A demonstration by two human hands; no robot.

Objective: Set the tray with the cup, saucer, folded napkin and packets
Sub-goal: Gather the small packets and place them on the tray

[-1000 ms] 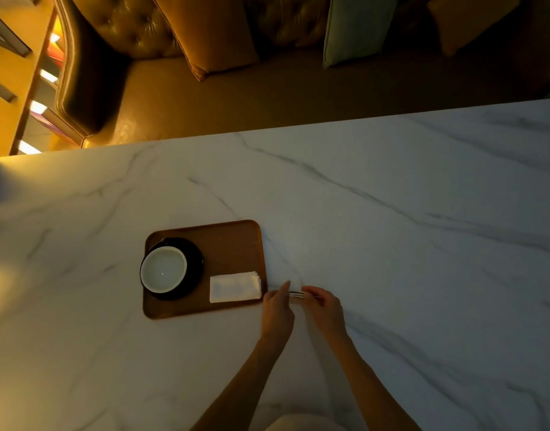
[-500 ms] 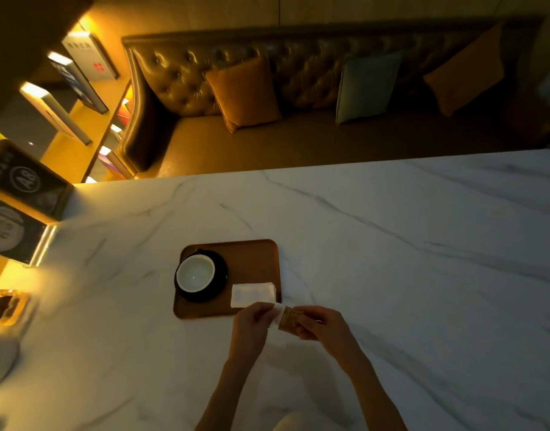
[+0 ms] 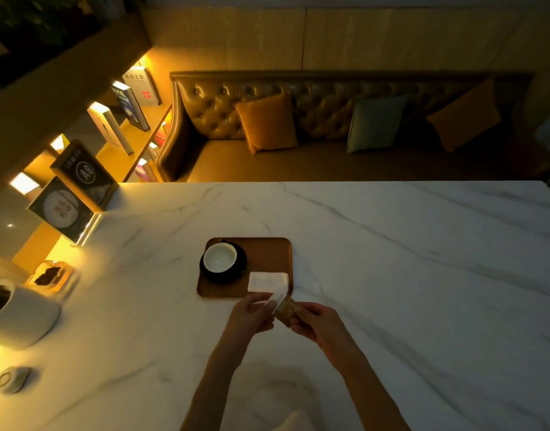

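Your left hand (image 3: 251, 314) pinches a white paper packet (image 3: 276, 298); your right hand (image 3: 317, 321) pinches a brown paper packet (image 3: 285, 308). The packets touch each other, just near of the near right corner of the brown wooden tray (image 3: 267, 253), beside the folded white napkin (image 3: 267, 282).

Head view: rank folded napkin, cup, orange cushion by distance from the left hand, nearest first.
From the left hand:
1. Folded napkin, just beyond it, near right corner of the tray.
2. Cup, on the saucer, tray left side.
3. Orange cushion, across the table on the sofa.
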